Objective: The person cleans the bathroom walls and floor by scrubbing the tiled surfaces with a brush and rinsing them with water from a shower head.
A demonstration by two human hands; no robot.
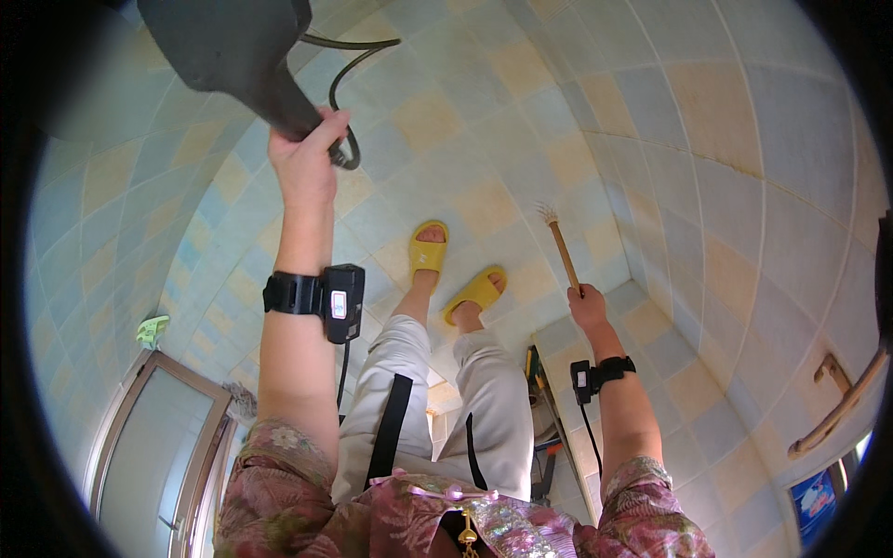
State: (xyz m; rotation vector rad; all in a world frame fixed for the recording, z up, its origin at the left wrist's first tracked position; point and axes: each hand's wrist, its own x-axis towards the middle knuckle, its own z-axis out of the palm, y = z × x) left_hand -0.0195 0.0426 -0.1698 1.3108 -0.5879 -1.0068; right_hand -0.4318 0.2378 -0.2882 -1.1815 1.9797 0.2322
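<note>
At the upper left, my left hand (pixel 307 157) grips the handle of a large dark-grey device (pixel 223 52). Its wide head runs past the top of the picture, and its exact kind is unclear. A dark cord (pixel 335 84) loops out beside the handle. Lower down on the right, my right hand (pixel 588 307) is closed around a slim wooden handle (pixel 565 258). The pale head (pixel 548 212) on its far end looks pronged or bristled, but it is blurred. Both tools are held well apart, above the tiled floor (pixel 453 160).
Yellow slippers (pixel 427 254) are on my feet. Tiled walls (pixel 725 160) rise on both sides. A framed glass door (pixel 150 432) is at lower left, near a green object (pixel 151 330). Beside my right leg, a tiled ledge (pixel 628 390) borders a recess holding several items. A curved handrail (pixel 837 411) is at right.
</note>
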